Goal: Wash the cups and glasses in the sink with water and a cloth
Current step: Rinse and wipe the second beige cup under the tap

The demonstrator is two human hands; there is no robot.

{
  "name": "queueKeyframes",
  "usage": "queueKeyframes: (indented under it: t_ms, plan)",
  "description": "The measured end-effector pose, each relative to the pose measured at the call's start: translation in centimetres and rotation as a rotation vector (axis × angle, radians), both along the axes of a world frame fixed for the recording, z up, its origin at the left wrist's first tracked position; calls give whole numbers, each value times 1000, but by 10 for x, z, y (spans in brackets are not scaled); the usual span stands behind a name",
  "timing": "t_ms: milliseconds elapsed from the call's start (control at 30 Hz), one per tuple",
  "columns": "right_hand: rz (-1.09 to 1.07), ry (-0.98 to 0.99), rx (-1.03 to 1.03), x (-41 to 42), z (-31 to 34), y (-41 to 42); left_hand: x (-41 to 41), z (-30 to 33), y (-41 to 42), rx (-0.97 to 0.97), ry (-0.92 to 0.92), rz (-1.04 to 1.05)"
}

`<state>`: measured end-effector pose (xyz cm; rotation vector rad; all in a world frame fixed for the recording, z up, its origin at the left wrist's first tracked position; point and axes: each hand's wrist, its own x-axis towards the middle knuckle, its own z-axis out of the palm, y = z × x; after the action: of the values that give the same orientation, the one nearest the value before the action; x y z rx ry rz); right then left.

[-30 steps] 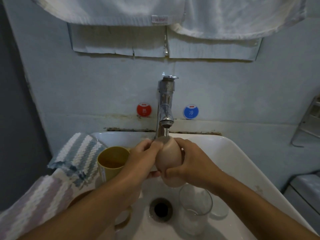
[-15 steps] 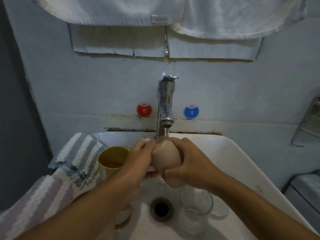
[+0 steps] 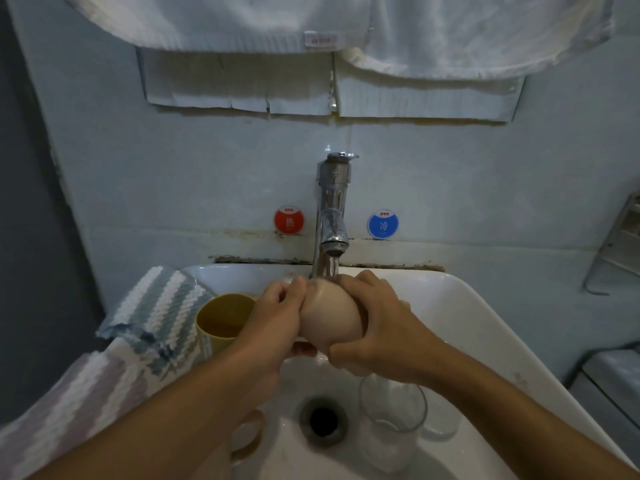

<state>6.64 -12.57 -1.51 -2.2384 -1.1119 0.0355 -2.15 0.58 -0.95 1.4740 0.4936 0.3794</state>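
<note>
A pale blue wall backs a white basin (image 3: 464,306), with two white towels (image 3: 311,19) hanging above and a red hot sticker (image 3: 289,220) and a blue cold sticker (image 3: 382,224) on either side of a chrome tap (image 3: 331,216). Water runs from the spout onto a pinkish-beige cup (image 3: 327,320) held over the middle of the basin, directly under the stream. The left hand (image 3: 277,317) grips the cup's left side, fingers curled at its upper end and thumb beneath. The right hand (image 3: 377,327) wraps round its right side, fingers over the top and thumb tucked under. Which end of the cup faces up I cannot tell.

A yellow cup (image 3: 221,320) stands upright at the basin's left, just beside a striped cloth (image 3: 152,320) draped over the rim. Near the drain (image 3: 323,420) stands a clear glass (image 3: 391,420), and a mug handle (image 3: 247,436) shows under the left forearm.

The step in hand looks like rinsing and rubbing this cup by hand. To do it well, the cup likely wants turning so the stream reaches the whole surface, with a firm hold on both sides, since a wet rounded body may slip and fall on the glass below. The cloth lies unused; it would probably suit the inside.
</note>
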Motion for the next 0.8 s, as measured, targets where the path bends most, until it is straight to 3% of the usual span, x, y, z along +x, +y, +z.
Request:
queueKeyframes:
  t_ms: [333,500,600,800]
  plan:
    - [6,-100,-6,-1,3,-4,2,2,-13,140,17,-53]
    - [19,77,136,2,7,-2,5,4,-11,29,21,45]
    - [-4,294,256,7,11,-4,4,7,-11,-56,-1,57]
    - [-32,495,350,11,7,-3,3,5,-10,-59,-14,38]
